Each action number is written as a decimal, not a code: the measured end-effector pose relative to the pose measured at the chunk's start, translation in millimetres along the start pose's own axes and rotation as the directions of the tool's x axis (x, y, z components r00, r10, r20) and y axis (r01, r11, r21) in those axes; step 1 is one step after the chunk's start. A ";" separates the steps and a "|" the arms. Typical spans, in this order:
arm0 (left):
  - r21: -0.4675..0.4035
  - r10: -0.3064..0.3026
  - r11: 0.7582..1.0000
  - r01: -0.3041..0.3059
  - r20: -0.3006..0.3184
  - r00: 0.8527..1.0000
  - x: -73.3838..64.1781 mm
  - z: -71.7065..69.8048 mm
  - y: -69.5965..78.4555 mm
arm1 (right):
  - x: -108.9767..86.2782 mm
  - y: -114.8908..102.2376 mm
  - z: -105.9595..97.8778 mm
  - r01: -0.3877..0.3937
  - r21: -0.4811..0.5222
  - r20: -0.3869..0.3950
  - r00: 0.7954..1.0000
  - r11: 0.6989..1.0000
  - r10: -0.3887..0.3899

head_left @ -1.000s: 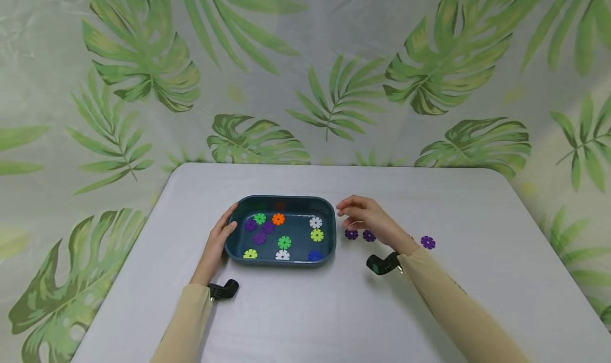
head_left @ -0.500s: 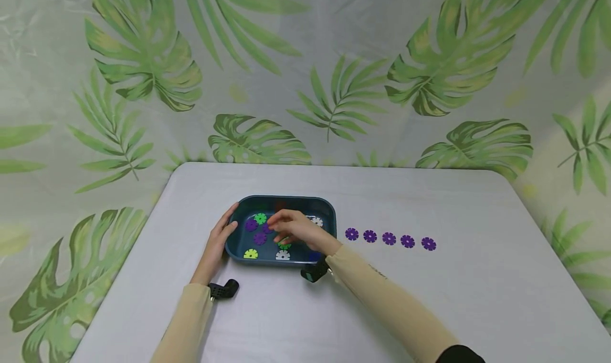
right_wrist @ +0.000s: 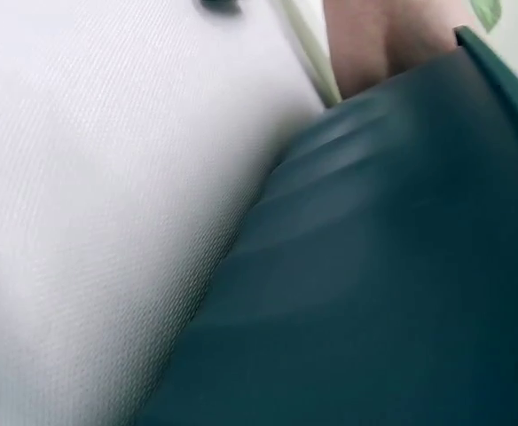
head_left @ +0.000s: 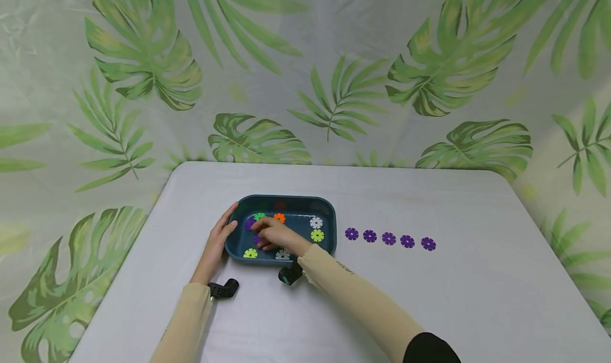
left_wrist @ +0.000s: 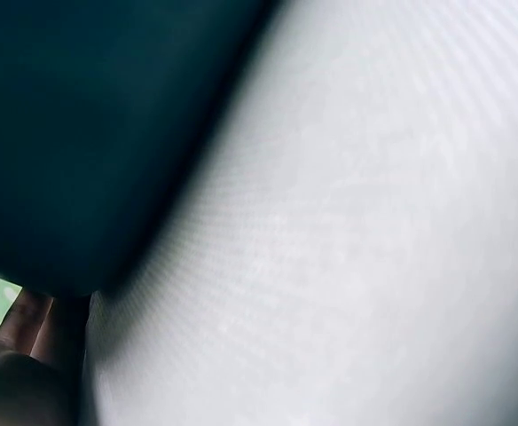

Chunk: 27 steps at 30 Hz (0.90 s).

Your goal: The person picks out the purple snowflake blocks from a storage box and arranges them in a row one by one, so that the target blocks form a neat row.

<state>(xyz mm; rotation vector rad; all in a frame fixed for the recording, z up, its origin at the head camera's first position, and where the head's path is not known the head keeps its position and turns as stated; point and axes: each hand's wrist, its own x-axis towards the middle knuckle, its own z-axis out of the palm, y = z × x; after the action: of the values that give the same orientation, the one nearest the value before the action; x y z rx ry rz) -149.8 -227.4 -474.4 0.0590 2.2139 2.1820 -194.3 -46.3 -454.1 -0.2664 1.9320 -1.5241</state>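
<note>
My left hand [head_left: 220, 241] holds the left end of a dark teal tray [head_left: 280, 262], its thumb over the rim and its fingers along the outer wall. My right hand [head_left: 279, 234] reaches down inside the tray with bent, parted fingers. Purple notched plastic discs [head_left: 250, 224] lie right at its fingertips, some covered by the hand. Also in the tray are a green disc [head_left: 259, 216], an orange disc [head_left: 279, 217], white discs [head_left: 316, 223] and yellow-green discs [head_left: 317, 235]. The left wrist view shows the tray's dark wall [left_wrist: 90, 133]; the right wrist view shows its front side [right_wrist: 357, 257].
Right of the tray, a row of several purple discs [head_left: 389, 239] lies on the white table [head_left: 429, 294]. A leaf-patterned cloth [head_left: 334, 87] hangs behind the table's far edge. Black wrist cameras [head_left: 290, 274] sit under both wrists.
My right hand has moved left from beside the row of purple discs into the tray, then lower and further left toward the purple discs there. My left hand stays at the tray's left end.
</note>
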 end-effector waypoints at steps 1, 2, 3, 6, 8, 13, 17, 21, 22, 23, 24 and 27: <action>-0.001 0.000 1.000 0.000 0.001 1.000 0.2 0.0 0.0 | 0.6 0.0 0.5 0.001 -0.004 -0.004 1.000 1.000 -0.001; -0.003 0.002 1.000 -0.002 0.002 1.000 0.5 0.1 0.0 | 1.1 0.1 0.8 0.001 -0.004 -0.007 1.000 1.000 -0.001; 0.000 0.003 1.000 -0.003 0.001 1.000 0.7 0.2 0.0 | 1.5 0.4 0.9 -0.001 -0.005 -0.009 1.000 1.000 0.001; 0.008 0.005 1.000 -0.005 -0.005 1.000 1.3 0.5 0.2 | 2.2 1.1 0.0 -0.005 -0.002 -0.006 1.000 1.000 0.005; 0.013 0.007 1.000 -0.007 -0.009 1.000 1.8 0.8 0.1 | 2.6 1.8 -1.0 -0.004 -0.005 0.003 1.000 1.000 0.004; 0.023 0.006 1.000 -0.006 -0.013 1.000 2.0 1.1 -0.7 | 2.8 3.0 -3.1 0.012 -0.030 0.013 1.000 0.999 -0.011; 0.023 0.013 1.000 -0.012 -0.010 1.000 1.7 0.7 -0.7 | 2.5 2.7 -3.0 0.025 -0.087 -0.022 0.999 0.996 -0.027; 0.023 0.016 1.000 -0.015 -0.012 1.000 1.5 0.6 -0.5 | 2.3 2.7 -4.0 0.029 -0.128 -0.057 0.998 0.991 -0.037; 0.025 0.015 1.000 -0.014 -0.014 1.000 1.2 0.8 -0.3 | 1.8 2.4 -5.2 0.036 -0.125 -0.056 0.998 0.991 -0.043; 0.027 0.013 1.000 -0.012 -0.016 1.000 1.2 0.8 -0.3 | 0.9 1.9 -6.9 0.045 -0.124 -0.049 0.997 0.991 -0.051; 0.032 0.009 0.999 -0.009 -0.018 1.000 1.0 1.0 -0.2 | -0.1 1.5 -8.9 0.052 -0.117 -0.042 0.997 0.992 -0.058; 0.042 0.005 0.999 -0.004 -0.022 1.000 1.4 0.8 -1.3 | -5.3 0.2 -17.7 0.086 -0.084 -0.017 0.996 0.993 -0.088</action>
<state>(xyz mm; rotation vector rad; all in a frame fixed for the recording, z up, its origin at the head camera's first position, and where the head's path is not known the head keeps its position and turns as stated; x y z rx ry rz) -151.2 -226.6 -475.8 0.0414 2.2736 2.1498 -200.8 -29.4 -450.4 -0.3773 2.0263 -1.5089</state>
